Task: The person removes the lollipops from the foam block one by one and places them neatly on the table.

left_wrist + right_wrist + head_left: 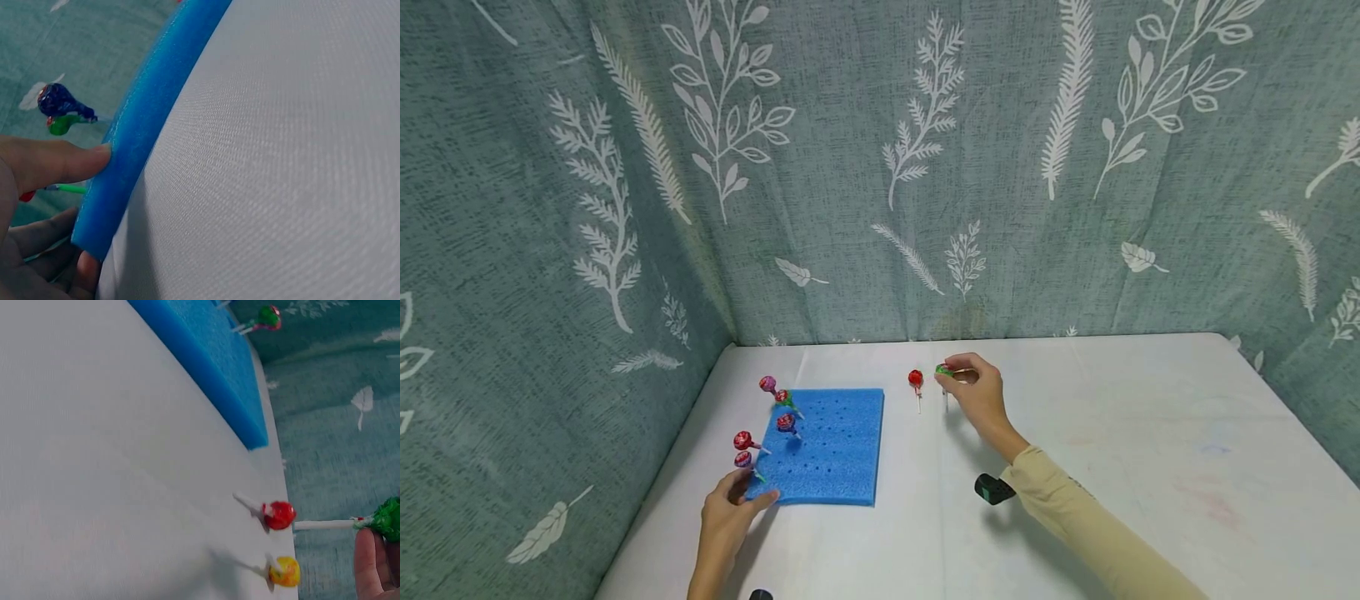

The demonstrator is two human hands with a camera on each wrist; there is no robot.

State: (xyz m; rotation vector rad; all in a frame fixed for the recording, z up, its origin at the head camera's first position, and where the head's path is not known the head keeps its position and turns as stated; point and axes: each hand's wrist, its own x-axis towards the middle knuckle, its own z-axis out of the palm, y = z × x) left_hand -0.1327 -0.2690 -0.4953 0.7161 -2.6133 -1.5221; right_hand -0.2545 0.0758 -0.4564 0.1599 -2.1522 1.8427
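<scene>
My right hand (981, 396) pinches a green-wrapped lollipop (389, 519) by its head, above the table's far part, with the white stick pointing away from the fingers. On the table by it lie a red lollipop (915, 378) and a yellow one (285, 572). At the near left corner of a blue foam board (842, 450), my left hand (726, 508) grips the edge, thumb (81, 164) on the near side and fingers round the left side. Several lollipops stand tilted along the board's left part, among them a dark blue-wrapped one (56, 100) and a red one (742, 440).
Rows of small holes (827, 433) dot the foam board. A black object (994, 489) shows beside the right sleeve, and another dark one (761, 594) at the bottom edge. Patterned green cloth (850, 167) hangs behind and left of the white table (1120, 433).
</scene>
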